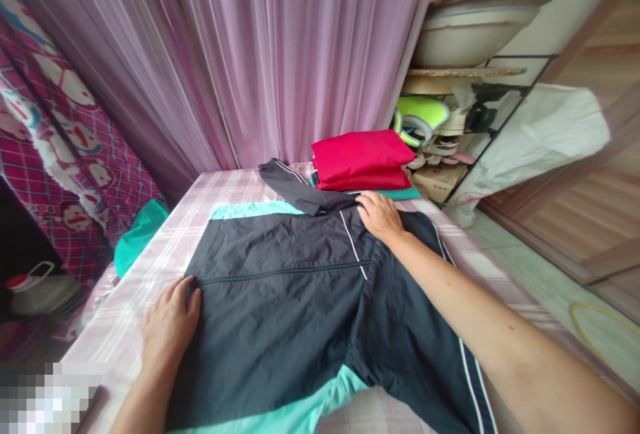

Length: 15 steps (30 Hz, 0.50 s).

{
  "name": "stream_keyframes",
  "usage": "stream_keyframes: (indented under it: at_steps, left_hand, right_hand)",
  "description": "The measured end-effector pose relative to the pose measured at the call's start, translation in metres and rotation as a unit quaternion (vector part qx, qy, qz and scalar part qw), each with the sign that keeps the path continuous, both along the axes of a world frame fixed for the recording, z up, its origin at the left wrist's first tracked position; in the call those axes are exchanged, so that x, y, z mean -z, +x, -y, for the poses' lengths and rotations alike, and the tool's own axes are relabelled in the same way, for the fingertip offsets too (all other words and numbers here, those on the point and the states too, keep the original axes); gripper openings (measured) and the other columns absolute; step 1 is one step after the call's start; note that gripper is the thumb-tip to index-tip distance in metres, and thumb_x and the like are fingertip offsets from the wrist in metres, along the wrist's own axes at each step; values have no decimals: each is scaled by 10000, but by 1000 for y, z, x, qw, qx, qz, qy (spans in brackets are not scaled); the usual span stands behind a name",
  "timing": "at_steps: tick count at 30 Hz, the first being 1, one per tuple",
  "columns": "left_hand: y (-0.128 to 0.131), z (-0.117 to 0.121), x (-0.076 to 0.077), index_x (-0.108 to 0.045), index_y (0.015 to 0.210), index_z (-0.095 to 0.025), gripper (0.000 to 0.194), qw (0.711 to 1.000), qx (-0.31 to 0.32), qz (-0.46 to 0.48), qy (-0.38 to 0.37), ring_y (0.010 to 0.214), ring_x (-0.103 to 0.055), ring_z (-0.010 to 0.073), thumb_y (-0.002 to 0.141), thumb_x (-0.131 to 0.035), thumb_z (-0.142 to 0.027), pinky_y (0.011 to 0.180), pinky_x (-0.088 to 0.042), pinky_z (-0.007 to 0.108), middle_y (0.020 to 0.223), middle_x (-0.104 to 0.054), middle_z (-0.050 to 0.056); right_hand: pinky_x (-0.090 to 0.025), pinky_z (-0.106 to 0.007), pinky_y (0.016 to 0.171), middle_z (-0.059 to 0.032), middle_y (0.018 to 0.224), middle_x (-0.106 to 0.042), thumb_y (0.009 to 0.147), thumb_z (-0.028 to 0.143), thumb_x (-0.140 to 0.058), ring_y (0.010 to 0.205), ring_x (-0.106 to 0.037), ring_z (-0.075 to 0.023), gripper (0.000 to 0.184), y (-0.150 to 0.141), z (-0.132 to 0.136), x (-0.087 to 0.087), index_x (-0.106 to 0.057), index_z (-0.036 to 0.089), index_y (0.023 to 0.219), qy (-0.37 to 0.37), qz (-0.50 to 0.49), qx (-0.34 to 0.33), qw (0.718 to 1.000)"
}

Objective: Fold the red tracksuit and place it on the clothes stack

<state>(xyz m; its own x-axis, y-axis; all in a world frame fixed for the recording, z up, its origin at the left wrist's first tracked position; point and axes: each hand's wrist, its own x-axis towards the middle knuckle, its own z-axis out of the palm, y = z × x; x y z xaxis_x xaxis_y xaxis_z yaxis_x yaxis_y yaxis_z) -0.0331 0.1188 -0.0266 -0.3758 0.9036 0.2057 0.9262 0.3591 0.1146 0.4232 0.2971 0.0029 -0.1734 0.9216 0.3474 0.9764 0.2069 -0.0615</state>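
Note:
A dark grey zip-up jacket point(280, 314) with white piping and a light turquoise lining lies spread sideways on a plaid cloth. Its zip runs across the middle, between my two hands. At the hem, by the zip's left end, my left hand point(170, 317) has its thumb and fingers closed on the fabric edge. My right hand point(380, 215) rests on the jacket's far side near the shoulder, fingers stretched out over the cloth. Beyond it, the far sleeve point(293, 184) lies bent back to the left. The near sleeve point(425, 361) extends toward me, under my right forearm.
Folded red cloth point(360, 159) is stacked on a turquoise piece at the table's back edge. Purple curtains point(300, 54) hang behind. A rack with a basin point(475, 31) and shoes stands right, beside a white bag point(545, 141). A white jug point(43, 291) sits left.

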Motion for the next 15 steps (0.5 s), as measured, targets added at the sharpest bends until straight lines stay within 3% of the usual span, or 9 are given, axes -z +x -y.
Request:
stream_keyframes:
  at_steps: [5, 9, 13, 15]
  left_hand:
    - [2, 0, -5, -576, 1321, -167, 494, 1000, 1, 8, -4, 1281, -528, 311, 973, -316, -404, 1053, -433, 496, 1383, -579, 152]
    - [1, -1, -6, -570, 1329, -153, 510, 1000, 8, 13, -6, 1286, -525, 321, 981, -302, -412, 1054, -433, 506, 1388, -574, 165]
    - [2, -1, -8, -568, 1328, -151, 522, 1000, 15, 19, -9, 1282, -527, 334, 990, -281, -426, 1048, -432, 522, 1384, -575, 180]
    - [4, -1, -11, -560, 1336, -141, 537, 1000, 13, 23, -15, 1293, -517, 340, 994, -264, -429, 1053, -424, 524, 1402, -558, 189]
  right_hand:
    - [-301, -477, 1102, -67, 1413, -579, 995, 353, -363, 1302, -477, -245, 397, 2, 14, 7, -609, 253, 1290, -124, 7, 52, 991]
    - [-402, -368, 1010, -87, 1315, -649, 985, 319, -353, 1196, -572, -232, 409, 17, 24, -12, -638, 230, 1264, -79, -5, 59, 995]
    - [-470, -425, 897, -196, 1177, -686, 930, 459, -458, 1106, -617, -322, 475, 66, 38, -21, -670, 146, 1219, -56, 18, 246, 968]
    - [-502, -442, 814, -219, 1086, -708, 862, 543, -551, 1011, -654, -348, 515, 94, 43, -19, -726, 128, 1112, -78, 21, 277, 957]
